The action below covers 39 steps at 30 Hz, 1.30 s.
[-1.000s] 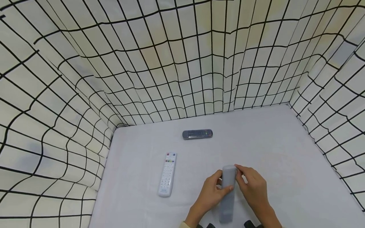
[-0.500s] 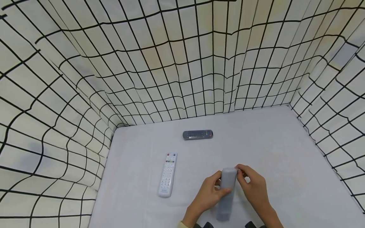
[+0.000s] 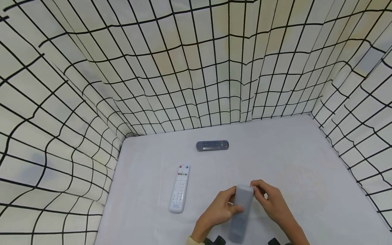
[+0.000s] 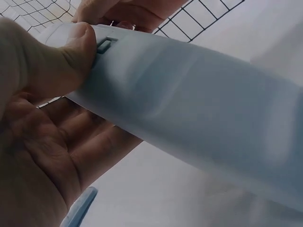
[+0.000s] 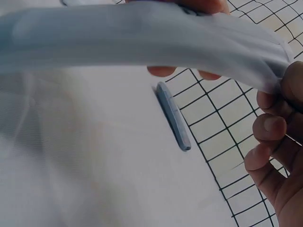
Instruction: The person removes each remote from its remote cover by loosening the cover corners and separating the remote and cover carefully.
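Grey remote (image 3: 240, 221): held between both grips over the near part of the desk (image 3: 137, 190), latch face shown upward; whether its near end is rested on the cloth cannot be told.
Left grip (image 3: 223, 207): closed around the remote's side, thumb laid across the upper face.
Right grip (image 3: 269, 200): far right corner pinched by thumb and forefinger.
White remote (image 3: 180, 189): laid buttons up, left of the hands.
Dark remote (image 3: 212, 145): laid crosswise, farther back.
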Motion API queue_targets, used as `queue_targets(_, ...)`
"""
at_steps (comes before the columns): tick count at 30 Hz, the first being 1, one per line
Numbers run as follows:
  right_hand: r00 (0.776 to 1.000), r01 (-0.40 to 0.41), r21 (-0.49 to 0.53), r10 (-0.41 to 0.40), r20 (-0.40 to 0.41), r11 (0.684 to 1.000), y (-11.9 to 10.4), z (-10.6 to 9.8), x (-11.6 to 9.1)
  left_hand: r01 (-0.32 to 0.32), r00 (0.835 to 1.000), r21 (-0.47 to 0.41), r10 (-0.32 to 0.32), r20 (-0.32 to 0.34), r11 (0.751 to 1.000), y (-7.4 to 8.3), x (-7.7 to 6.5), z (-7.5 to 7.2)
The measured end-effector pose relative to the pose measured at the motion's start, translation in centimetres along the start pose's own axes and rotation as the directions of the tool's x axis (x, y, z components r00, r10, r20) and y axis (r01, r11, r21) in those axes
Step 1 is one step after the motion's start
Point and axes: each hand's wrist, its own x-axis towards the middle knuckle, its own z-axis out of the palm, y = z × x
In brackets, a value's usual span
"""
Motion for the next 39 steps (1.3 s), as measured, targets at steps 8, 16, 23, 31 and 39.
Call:
queue_targets(8,0.997,0.064,0.002,-0.063,-0.049,0.998,0.3,1.1,0.0,-0.004,1.0,-0.024,0.004,0.022,1.0,-0.1,-0.4,-0.6)
queue_targets(16,0.992,0.111,0.021,-0.109,-0.066,0.994,0.1,1.7,-0.2,0.018,0.998,-0.059,-0.014,0.057,0.998,-0.2,-0.7,-0.9)
queue_targets(23,0.986,0.155,0.01,-0.155,-0.056,0.988,0.3,2.2,-0.5,0.004,0.985,-0.131,0.018,0.169,0.991,-0.5,-0.7,-1.7)
queue_targets(31,0.957,0.277,0.002,-0.276,-0.088,0.961,0.6,3.2,-1.0,-0.005,0.965,-0.172,0.05,0.257,0.985,-0.4,-0.6,-2.3)
queue_targets(39,0.983,0.045,0.306,-0.098,0.158,0.951,0.5,3.0,-0.4,-0.006,0.974,-0.141,0.038,0.224,0.99,-0.8,-0.7,-3.6)
